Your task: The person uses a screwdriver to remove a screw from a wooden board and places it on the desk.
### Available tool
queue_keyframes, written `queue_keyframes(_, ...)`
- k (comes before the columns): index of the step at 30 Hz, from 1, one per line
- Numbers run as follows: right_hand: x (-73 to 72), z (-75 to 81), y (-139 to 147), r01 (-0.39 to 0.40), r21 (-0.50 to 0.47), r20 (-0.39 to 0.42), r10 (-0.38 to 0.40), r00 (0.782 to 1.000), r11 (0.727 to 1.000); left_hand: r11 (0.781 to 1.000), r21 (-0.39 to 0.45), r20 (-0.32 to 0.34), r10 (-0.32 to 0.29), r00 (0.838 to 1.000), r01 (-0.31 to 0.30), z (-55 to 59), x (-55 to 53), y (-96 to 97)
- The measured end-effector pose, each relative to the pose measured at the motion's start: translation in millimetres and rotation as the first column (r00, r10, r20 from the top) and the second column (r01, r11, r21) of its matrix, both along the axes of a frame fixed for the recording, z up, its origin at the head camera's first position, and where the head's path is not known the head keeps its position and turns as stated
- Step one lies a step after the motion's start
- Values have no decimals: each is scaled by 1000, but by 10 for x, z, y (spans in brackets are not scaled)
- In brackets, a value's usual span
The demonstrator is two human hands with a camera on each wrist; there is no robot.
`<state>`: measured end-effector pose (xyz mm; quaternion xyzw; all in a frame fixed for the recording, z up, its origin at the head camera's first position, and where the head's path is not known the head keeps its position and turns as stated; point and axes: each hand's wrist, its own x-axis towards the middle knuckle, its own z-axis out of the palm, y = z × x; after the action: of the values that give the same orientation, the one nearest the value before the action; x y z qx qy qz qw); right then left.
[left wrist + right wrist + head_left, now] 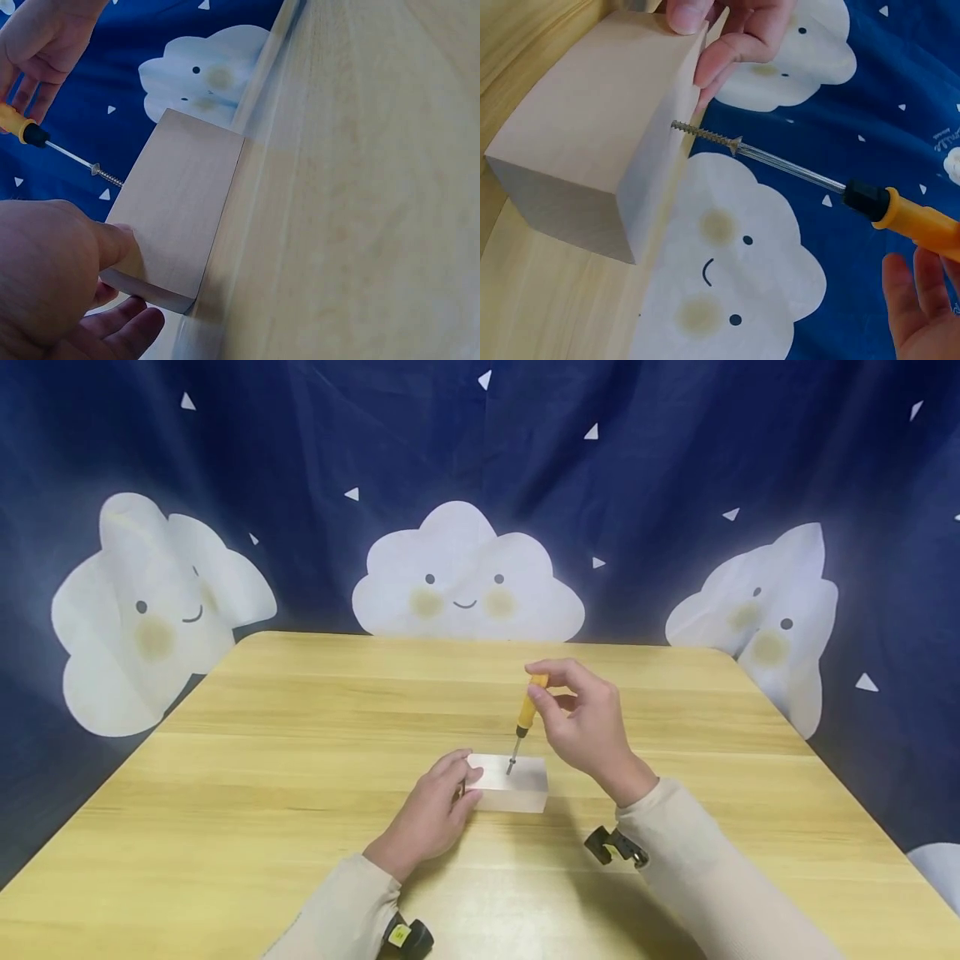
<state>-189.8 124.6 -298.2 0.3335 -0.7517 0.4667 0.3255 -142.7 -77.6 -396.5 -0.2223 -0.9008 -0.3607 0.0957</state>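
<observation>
A pale wooden block (513, 800) lies on the table. My left hand (433, 810) grips its left end, the thumb on the near side and a finger on the top. My right hand (592, 722) pinches the yellow handle of a screwdriver (528, 710) near its upper end, above the block. The screwdriver leans slightly, its shaft pointing down. At the shaft's tip is a threaded screw (705, 135), its head against the driver and its point at the block's top face. In the left wrist view, the screw (109, 178) appears with most of its thread outside the wood.
The light wooden table (247, 802) extends on all sides of the block. Behind it hangs a dark blue curtain (300, 443) printed with white clouds and small triangles. A small black camera (408, 937) is strapped to the left wrist and another (600, 845) to the right.
</observation>
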Motion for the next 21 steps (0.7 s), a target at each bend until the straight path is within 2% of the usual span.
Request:
queue_keyframes(10, -8, -15, -32, -1, -28, -20, 0, 1000, 1000, 1000, 2, 18, -1, 1000, 1, 7, 6, -6)
queue_keyframes(17, -3, -16, -46, -55, -39, 8, 55, 998, 998, 1000, 0, -18, 4, 1000, -4, -9, -5, -7)
queue_keyframes(21, -6, -7, -49, -33, -24, -22, 33, 999, 999, 1000, 5, -18, 1, 1000, -1, -10, -1, -9)
